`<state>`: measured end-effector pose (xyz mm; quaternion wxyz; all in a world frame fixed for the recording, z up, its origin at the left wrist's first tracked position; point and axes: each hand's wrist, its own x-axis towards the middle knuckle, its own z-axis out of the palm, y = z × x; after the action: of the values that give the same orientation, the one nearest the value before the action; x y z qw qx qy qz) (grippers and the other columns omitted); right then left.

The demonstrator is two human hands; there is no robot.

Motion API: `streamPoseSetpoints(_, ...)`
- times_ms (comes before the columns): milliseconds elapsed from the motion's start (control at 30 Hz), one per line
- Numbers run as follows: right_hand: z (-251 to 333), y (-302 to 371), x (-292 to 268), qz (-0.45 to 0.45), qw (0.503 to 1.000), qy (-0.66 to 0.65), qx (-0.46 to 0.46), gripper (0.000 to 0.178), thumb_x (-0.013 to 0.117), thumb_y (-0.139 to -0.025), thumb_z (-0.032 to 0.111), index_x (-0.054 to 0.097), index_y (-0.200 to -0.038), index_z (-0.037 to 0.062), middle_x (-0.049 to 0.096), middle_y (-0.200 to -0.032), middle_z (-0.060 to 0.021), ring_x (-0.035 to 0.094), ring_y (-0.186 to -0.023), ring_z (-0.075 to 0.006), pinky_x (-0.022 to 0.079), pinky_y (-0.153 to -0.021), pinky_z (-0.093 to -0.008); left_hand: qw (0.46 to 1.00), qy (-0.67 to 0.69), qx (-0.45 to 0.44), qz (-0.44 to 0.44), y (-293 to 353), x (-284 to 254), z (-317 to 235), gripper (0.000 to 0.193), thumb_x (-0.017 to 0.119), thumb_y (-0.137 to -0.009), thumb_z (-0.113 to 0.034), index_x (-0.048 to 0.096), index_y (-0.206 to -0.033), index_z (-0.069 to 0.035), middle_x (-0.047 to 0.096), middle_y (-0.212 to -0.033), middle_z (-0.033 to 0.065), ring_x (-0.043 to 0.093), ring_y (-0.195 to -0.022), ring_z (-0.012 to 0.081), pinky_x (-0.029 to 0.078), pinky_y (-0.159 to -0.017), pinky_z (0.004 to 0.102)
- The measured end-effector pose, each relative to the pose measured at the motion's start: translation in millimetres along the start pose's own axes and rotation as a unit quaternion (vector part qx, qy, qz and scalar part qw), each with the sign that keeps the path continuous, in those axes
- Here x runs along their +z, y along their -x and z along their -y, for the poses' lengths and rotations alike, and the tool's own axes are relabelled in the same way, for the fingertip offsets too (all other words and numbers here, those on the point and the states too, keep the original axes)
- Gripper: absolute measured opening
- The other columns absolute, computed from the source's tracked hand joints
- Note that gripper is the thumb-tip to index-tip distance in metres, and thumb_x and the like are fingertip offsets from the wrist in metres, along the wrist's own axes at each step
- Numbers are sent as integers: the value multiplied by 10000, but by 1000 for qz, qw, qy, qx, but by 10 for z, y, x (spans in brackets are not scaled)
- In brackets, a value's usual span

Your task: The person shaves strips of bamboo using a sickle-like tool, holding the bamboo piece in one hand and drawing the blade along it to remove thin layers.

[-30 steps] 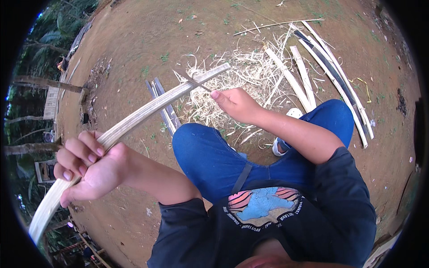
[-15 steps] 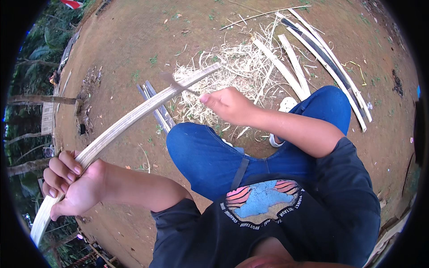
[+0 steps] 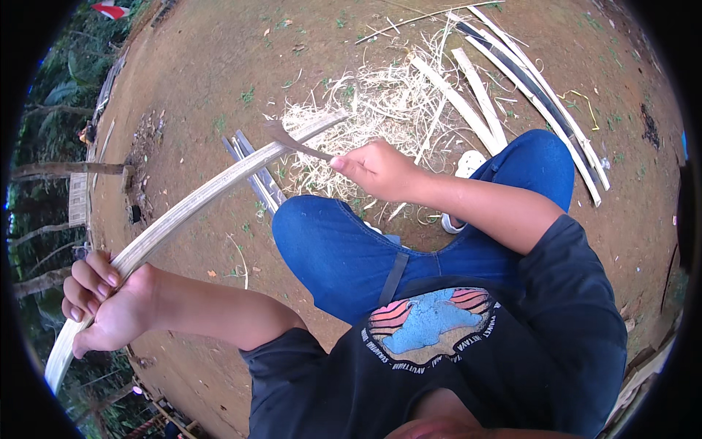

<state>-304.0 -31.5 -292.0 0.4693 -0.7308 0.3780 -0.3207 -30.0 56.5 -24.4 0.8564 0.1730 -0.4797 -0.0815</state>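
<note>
A long pale bamboo strip [image 3: 194, 201] slants from the lower left up toward the middle of the view. My left hand [image 3: 117, 304] is wrapped round its near part, fingers curled over the top. Close to the far end, a dark brown knife [image 3: 296, 143] lies across the strip, its blade against the wood. My right hand [image 3: 376, 170] grips the knife, thumb toward the blade; the handle is hidden inside the fist.
A heap of curly wood shavings [image 3: 380, 95] covers the ground ahead of my knees. Several long split strips [image 3: 479, 95] lie at the far right, and dark-edged pieces [image 3: 265, 186] beside my left knee. Posts and greenery [image 3: 69, 172] border the left side.
The strip and my left hand have shifted slightly left. The knife blade sits a little nearer me along the strip, and my right hand has barely moved.
</note>
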Motion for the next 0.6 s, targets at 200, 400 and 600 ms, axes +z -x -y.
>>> streamPoseSetpoints(200, -1314, -190, -828, -211, 923, 115, 302, 735, 381, -987, 641, 508, -557, 59, 519, -536, -67, 517, -489, -205, 440, -540, -396, 986, 161, 19, 45, -689, -264, -797, 748, 165, -934, -745, 375, -536, -147, 352, -469, -26, 339, -384, 91, 276, -347, 208)
streamPoseSetpoints(400, -644, -395, -642, -229, 930, -149, 246, 694, 355, -960, 698, 450, -608, 107, 413, -493, 22, 406, -369, -105, 357, -376, -276, 998, 15, 55, -33, -418, -280, -350, 712, 325, -898, -782, 463, -664, -124, 449, -589, -2, 377, -473, 136, 324, -414, 273)
streamPoseSetpoints(600, 384, -144, -193, -24, 982, -175, 70, 693, 266, -979, 690, 455, -634, 120, 419, -531, 27, 436, -436, -83, 391, -407, -224, 1000, 27, -12, -4, 348, 152, 341, 575, 451, -935, -659, 625, -803, -127, 492, -592, -1, 481, -473, 126, 395, -406, 255)
